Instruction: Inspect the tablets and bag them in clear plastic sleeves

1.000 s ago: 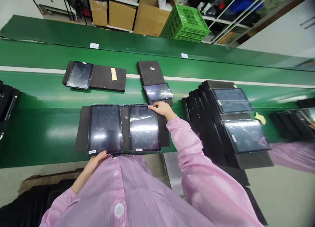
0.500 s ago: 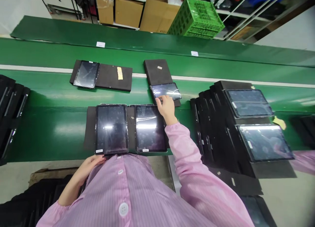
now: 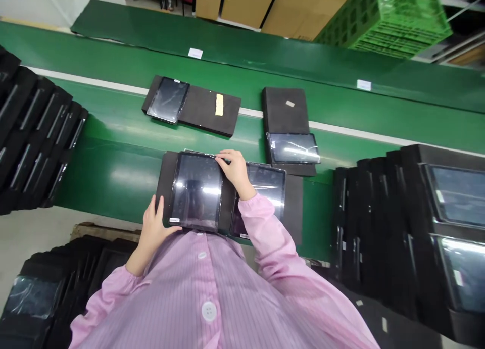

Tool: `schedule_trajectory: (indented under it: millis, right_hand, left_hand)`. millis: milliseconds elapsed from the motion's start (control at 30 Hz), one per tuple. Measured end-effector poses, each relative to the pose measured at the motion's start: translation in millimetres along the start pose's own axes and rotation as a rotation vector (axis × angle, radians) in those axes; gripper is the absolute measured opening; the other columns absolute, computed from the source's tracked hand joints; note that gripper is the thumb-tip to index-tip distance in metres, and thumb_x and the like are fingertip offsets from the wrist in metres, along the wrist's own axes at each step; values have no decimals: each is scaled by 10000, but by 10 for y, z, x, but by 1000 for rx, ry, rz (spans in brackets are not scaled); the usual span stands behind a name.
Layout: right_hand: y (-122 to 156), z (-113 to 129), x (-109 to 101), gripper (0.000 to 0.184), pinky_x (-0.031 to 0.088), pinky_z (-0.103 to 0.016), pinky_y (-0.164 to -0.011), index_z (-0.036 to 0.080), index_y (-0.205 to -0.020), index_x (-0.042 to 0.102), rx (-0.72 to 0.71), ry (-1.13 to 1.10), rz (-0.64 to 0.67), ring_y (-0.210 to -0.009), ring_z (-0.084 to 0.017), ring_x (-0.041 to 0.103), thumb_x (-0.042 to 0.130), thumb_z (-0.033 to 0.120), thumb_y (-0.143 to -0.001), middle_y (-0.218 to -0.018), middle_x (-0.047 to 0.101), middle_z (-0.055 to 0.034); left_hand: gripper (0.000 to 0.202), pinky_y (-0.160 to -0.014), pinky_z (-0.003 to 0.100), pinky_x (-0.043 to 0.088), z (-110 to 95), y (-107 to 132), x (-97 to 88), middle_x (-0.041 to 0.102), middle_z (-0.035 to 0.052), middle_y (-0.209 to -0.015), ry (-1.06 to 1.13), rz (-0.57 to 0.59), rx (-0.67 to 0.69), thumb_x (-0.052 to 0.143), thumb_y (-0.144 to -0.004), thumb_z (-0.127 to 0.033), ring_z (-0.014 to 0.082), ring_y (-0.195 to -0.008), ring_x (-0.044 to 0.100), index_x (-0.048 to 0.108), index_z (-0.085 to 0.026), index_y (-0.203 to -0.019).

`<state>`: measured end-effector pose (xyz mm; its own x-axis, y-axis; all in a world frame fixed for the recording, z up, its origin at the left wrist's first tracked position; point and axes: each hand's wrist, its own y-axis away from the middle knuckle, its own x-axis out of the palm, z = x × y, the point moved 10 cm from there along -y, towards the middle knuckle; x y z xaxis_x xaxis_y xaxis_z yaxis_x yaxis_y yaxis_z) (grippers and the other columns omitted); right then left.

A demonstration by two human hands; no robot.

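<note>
A tablet screen lies on a black foam board near the bench's front edge. My left hand is open at its lower left corner, fingers spread along the foam and thumb at the near edge. My right hand reaches across a second tablet screen and pinches the first screen's upper right corner. My right forearm hides part of the second screen. Both screens carry small white labels at their near edges.
Behind are a foam board with a screen and a foam block with another screen. Stacked black foam trays stand left and right. A green crate sits beyond the green bench.
My right hand has left the screen at the back and come to the left screen's corner. My left hand has risen to its lower left corner. The view has shifted.
</note>
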<state>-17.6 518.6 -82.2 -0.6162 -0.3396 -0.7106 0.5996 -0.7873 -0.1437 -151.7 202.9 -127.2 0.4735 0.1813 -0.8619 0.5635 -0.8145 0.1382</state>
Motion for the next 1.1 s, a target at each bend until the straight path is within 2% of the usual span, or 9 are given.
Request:
schedule_trajectory:
  millis: [133,233,333,400,467,533,700,933,1100]
  right_hand:
    - [140,191,-30,134,423,-488,-1056,216,-817,732,-43,-47,-64,-1143,-288,579,618,234,-886,-1126,708,-95]
    - [431,502,109,125,435,-474,-1040,217,-777,685,-69,-168,61,-1108,-278,620,610,215,-877,-1096,721,-87]
    - [888,834,302,137,467,-428,-992,223,-799,657,10,-387,372,-1048,-249,666,579,254,-908,-1068,733,-67]
    - [1280,1046,384,150,511,-376,-913,224,-850,636,103,-624,676,-995,-217,693,561,316,-940,-1068,737,-63]
    - [1637,1204,297,216,540,-337,-807,213,-840,597,197,-877,928,-906,-201,717,583,401,-945,-983,754,-79]
    - [1831,1236,67,313,542,-306,-704,211,-779,548,278,-1100,1024,-796,-198,731,644,477,-914,-831,755,-85]
    - [1909,1050,-383,358,552,-274,-651,213,-715,543,330,-1278,957,-665,-186,733,711,479,-885,-668,722,-82]
    - [1724,1123,-267,293,541,-241,-644,160,-774,557,216,-1272,849,-688,-159,724,712,375,-899,-731,739,-111]
    - [1581,1056,-157,239,534,-246,-716,151,-824,571,214,-1242,760,-820,-153,727,697,331,-918,-863,757,-119]
  left_hand:
    - [1038,-1153,597,332,112,-15,7,312,234,-1583,41,-15,38,771,-662,-686,434,-1451,334,418,-185,-1499]
    - [981,-1166,573,341,101,11,-12,321,210,-1583,58,-39,67,781,-679,-656,409,-1460,332,446,-204,-1483]
    - [915,-1159,582,351,35,35,-10,277,211,-1598,63,-59,119,801,-677,-623,418,-1462,325,506,-205,-1436]
    - [715,-1154,585,358,-19,56,-13,195,191,-1632,74,-78,178,796,-711,-580,429,-1466,310,633,-203,-1296]
    - [451,-1151,585,363,-62,87,-10,162,150,-1650,78,-89,245,770,-774,-507,430,-1475,290,729,-200,-1102]
    - [248,-1149,585,367,-99,135,-9,242,120,-1632,65,-101,321,731,-836,-419,414,-1490,262,762,-208,-964]
    - [189,-1091,544,451,-193,319,-96,529,131,-1449,16,-234,509,636,-902,-209,372,-1510,241,747,-208,-749]
    - [166,-1037,539,490,-220,399,-192,682,132,-1222,57,-365,565,678,-868,-174,293,-1314,553,563,-180,-749]
    - [186,-966,482,528,-199,411,-344,669,126,-1137,121,-412,530,700,-822,-199,278,-1216,596,515,-192,-830]
